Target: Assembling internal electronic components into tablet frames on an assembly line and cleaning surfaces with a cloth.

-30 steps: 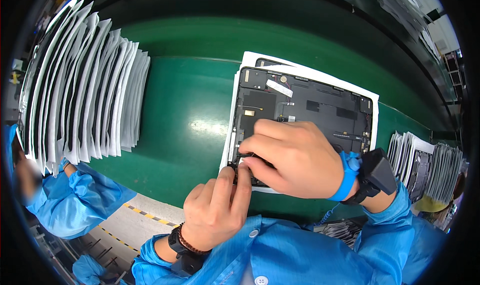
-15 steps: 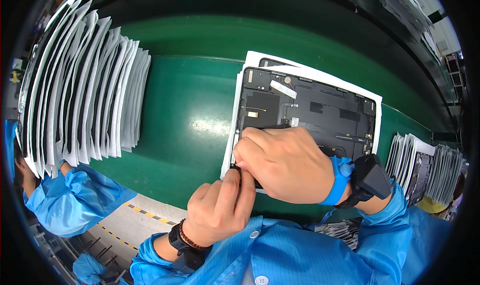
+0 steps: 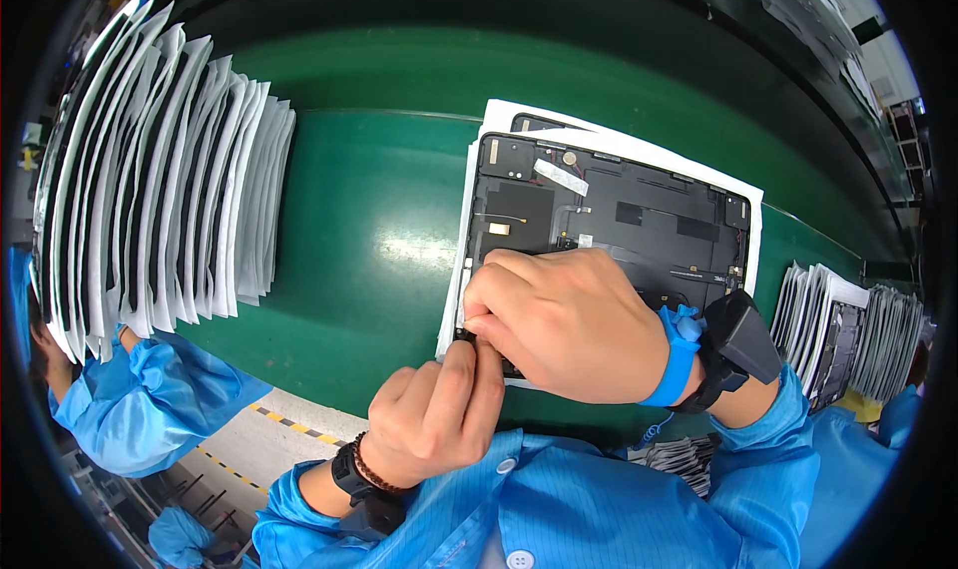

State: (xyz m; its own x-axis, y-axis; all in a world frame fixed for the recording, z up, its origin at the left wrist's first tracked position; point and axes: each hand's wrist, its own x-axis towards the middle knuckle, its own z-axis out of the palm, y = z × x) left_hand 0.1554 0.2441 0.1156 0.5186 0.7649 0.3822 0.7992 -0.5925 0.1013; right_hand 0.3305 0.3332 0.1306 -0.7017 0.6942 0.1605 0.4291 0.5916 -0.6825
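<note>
- Left hand [image 3: 431, 414] and right hand [image 3: 569, 319] were curled, fingertips brought close at near-left corner of black device housing [image 3: 619, 190]; whether anything was pinched couldn't be told.
- Housing was laid on white sheets [image 3: 496, 117], on green surface [image 3: 379, 180].

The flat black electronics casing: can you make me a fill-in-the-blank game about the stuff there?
1. The flat black electronics casing lies over thin sheets coloured ____.
2. The bright blue band circles the camera wearer's ____ wrist.
3. The wide, smooth tabletop is coloured ____.

Missing words: white; right; green.
</note>
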